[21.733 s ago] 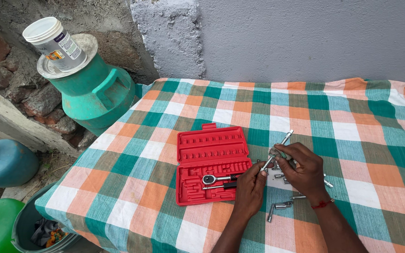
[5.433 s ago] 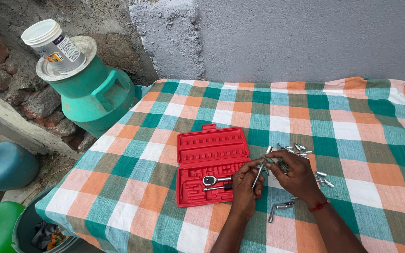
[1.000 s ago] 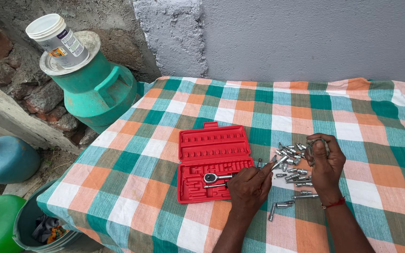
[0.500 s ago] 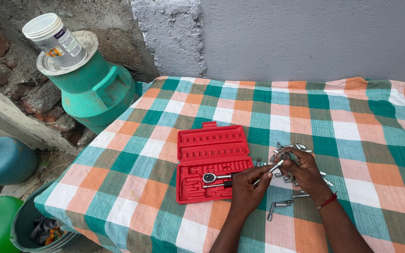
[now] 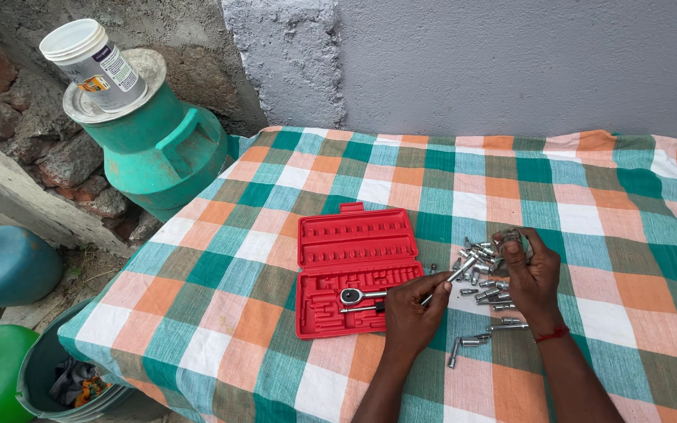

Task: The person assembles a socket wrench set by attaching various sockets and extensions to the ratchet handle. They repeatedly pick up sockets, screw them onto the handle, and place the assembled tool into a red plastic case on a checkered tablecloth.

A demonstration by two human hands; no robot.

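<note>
Nearby, an open red socket case [image 5: 356, 274] lies left of loose sockets [image 5: 481, 270] on the checked surface [image 5: 291, 188] — left hand [image 5: 413, 313] fingers grip an extension bar [image 5: 450, 280]; right hand [image 5: 528, 270], since half a second ago, lifted, fingers pinching a socket [image 5: 513, 235]

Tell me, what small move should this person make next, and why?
Probably lower the small socket pinched in the right hand onto the thin metal rod held by the left hand: the rod's tip points at it, and the red case sits mostly empty.
</note>
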